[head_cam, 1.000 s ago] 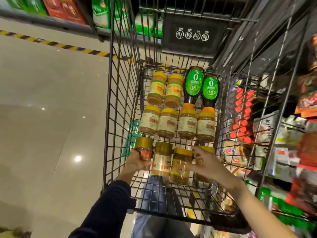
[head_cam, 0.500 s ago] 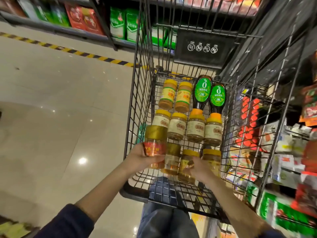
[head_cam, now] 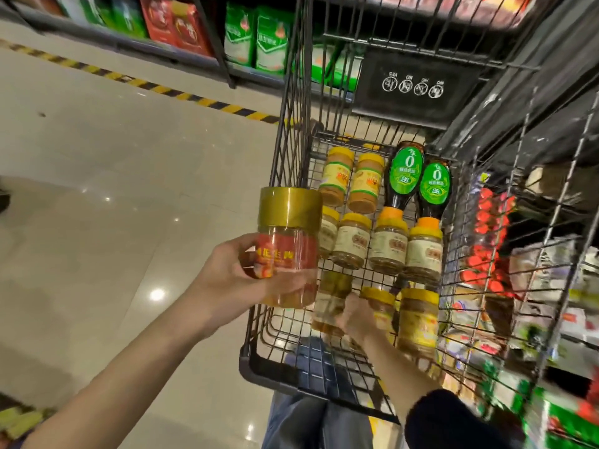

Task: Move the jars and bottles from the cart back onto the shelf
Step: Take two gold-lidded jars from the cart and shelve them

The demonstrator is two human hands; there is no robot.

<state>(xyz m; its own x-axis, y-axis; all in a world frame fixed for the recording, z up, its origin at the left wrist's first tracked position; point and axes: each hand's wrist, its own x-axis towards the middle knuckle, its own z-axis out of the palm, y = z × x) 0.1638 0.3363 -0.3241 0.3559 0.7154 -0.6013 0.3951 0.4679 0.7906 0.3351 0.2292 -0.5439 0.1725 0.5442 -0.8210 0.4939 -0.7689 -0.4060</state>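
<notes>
Moved since the earlier frame: gold-capped jar (head_cam: 288, 247), red label, amber contents, now lifted higher and seen against the left wall of the cart (head_cam: 259, 367), where half a second ago I logged it just above the near row. Left grip (head_cam: 233, 277): clamped round the lower half of that jar, thumb across the label, jar upright. Right grip (head_cam: 355, 319): down inside the cart at the near row, fingers curled between a jar of greenish contents (head_cam: 330, 299) and a yellow-lidded jar (head_cam: 377, 306); blur stops me telling whether it holds either one. Just beside those, nearest the right wall: one amber jar (head_cam: 418, 322), also yellow-lidded. Middle row: four pale-labelled jars (head_cam: 389, 244), yellow lids, lying side by side on the wire base. Far row: two yellow-labelled jars (head_cam: 337, 176) on the left, two dark bottles (head_cam: 406, 176) with green labels on the right, orange caps pointing toward me. Right of the cart: shelf (head_cam: 564, 205) of packaged goods, blurred. Beyond the cart: green and red packs (head_cam: 256, 43) on a second rack, and a yellow-and-black stripe (head_cam: 207, 102) on the floor before it.
</notes>
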